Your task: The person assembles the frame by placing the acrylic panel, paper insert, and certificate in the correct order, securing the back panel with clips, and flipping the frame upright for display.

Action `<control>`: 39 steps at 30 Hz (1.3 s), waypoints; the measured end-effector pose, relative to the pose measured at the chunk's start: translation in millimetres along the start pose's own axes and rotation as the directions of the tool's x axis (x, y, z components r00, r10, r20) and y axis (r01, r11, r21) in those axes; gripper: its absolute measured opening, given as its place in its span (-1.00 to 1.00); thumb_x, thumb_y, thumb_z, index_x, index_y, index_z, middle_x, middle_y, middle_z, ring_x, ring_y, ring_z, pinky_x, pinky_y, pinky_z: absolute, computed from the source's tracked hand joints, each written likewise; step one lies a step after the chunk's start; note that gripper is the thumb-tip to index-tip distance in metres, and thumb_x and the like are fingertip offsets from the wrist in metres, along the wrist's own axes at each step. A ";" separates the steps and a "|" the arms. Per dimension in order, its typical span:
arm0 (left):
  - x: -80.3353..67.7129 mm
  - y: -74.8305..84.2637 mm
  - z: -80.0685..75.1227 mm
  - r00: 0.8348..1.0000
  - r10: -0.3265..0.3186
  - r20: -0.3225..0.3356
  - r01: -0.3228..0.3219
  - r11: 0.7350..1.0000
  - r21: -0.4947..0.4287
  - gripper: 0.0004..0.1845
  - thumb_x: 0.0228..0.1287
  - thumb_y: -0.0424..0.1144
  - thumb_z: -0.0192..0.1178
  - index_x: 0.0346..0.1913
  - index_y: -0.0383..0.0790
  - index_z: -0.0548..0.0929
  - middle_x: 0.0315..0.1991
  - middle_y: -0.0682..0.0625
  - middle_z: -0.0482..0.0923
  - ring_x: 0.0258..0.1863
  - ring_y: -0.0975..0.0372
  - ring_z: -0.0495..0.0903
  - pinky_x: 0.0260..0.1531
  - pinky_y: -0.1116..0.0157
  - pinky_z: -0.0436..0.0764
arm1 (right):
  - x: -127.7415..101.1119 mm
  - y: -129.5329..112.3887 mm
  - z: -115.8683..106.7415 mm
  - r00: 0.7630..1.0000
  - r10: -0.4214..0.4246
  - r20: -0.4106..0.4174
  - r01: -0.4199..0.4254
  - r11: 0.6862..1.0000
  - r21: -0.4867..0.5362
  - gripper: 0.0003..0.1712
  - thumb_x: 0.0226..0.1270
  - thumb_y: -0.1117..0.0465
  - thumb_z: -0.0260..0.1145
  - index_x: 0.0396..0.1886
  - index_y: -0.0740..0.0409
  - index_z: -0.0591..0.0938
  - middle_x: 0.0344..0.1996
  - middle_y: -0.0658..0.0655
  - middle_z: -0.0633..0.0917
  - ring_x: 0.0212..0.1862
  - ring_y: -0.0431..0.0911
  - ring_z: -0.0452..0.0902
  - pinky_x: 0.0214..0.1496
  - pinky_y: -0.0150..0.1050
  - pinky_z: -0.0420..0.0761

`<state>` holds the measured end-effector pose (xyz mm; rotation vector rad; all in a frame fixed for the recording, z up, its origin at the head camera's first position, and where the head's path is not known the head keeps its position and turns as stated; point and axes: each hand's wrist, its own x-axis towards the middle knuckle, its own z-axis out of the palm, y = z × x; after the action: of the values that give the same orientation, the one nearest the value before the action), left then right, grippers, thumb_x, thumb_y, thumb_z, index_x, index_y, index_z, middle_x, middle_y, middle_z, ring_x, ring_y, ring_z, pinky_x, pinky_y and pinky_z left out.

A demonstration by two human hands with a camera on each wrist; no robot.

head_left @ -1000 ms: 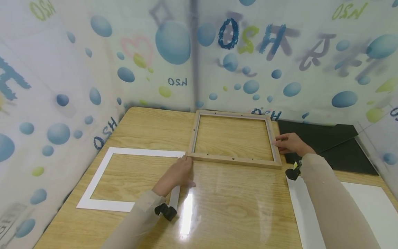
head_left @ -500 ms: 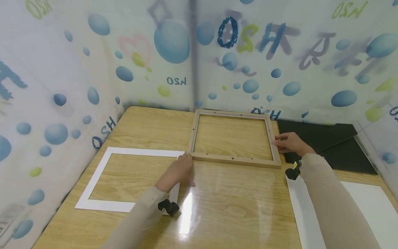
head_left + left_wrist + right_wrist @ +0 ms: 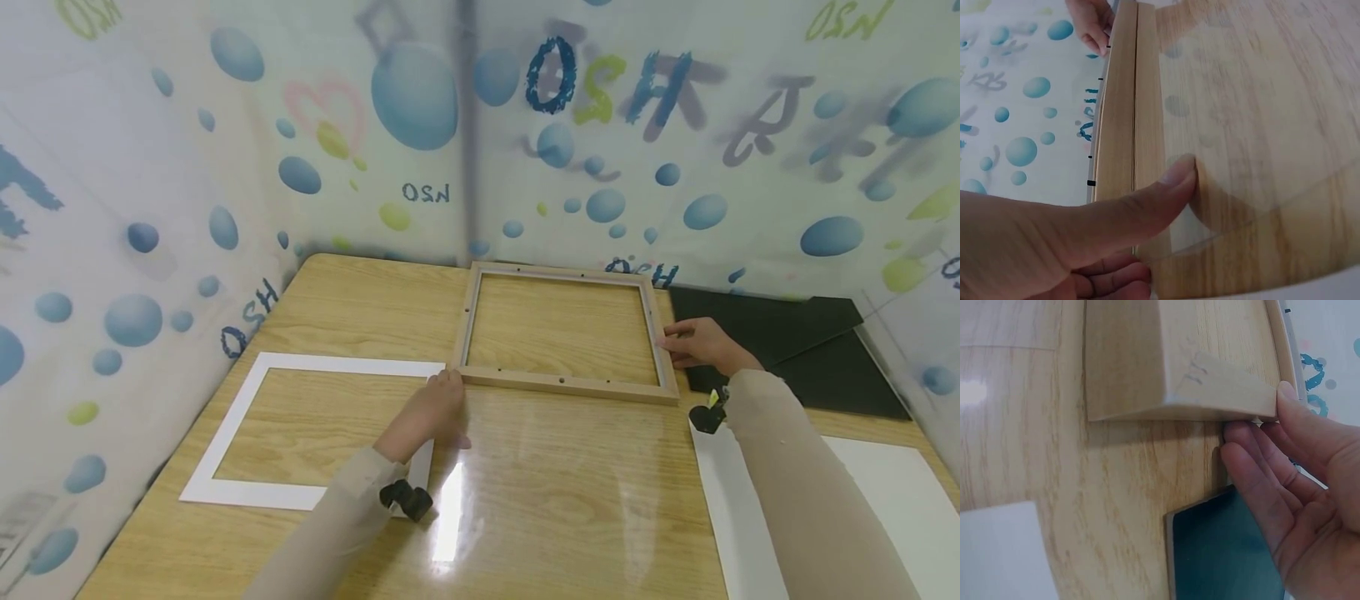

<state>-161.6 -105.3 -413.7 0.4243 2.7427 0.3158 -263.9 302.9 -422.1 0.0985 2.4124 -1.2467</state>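
Note:
A light wooden picture frame (image 3: 562,386) lies at the back of the table, with a row of dark dots along its sides. At its near left corner is my left hand (image 3: 423,412), fingertips touching the corner; in the left wrist view the thumb (image 3: 1175,178) stretches away over the tabletop. My right hand (image 3: 705,346) pinches the frame's right side, its thumb on the upper edge and fingers against the outer face. Beside my left hand lies a white mat border (image 3: 247,496). A clear sheet (image 3: 1260,125) lies in front of the frame, its edge faint.
A black backing board (image 3: 840,358) with a folded flap lies at the back right. Nearer me, a white sheet (image 3: 877,475) lies partly under my right sleeve. A patterned curtain (image 3: 525,183) stands behind the wooden table (image 3: 360,292).
Both hands and the frame have barely moved. My left wrist has shifted very slightly to the right; the head view has drifted a little.

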 end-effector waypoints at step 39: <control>0.2 -16.9 14.3 0.991 -0.028 -0.128 -0.041 0.861 -0.507 -0.14 -0.47 -0.42 0.56 -0.02 -0.44 0.24 -0.38 -0.12 0.36 -0.43 0.13 0.39 -0.38 0.24 0.51 | 0.7 1.4 -0.4 0.999 -0.030 0.018 0.029 0.998 0.051 -0.34 0.28 0.24 0.22 0.21 0.61 0.22 -0.49 -0.04 0.62 -0.44 -0.24 0.57 -0.28 -0.25 0.63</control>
<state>-160.7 -118.7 -431.4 0.2719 2.6322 1.0752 -264.3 303.9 -423.2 0.0655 2.3749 -1.3162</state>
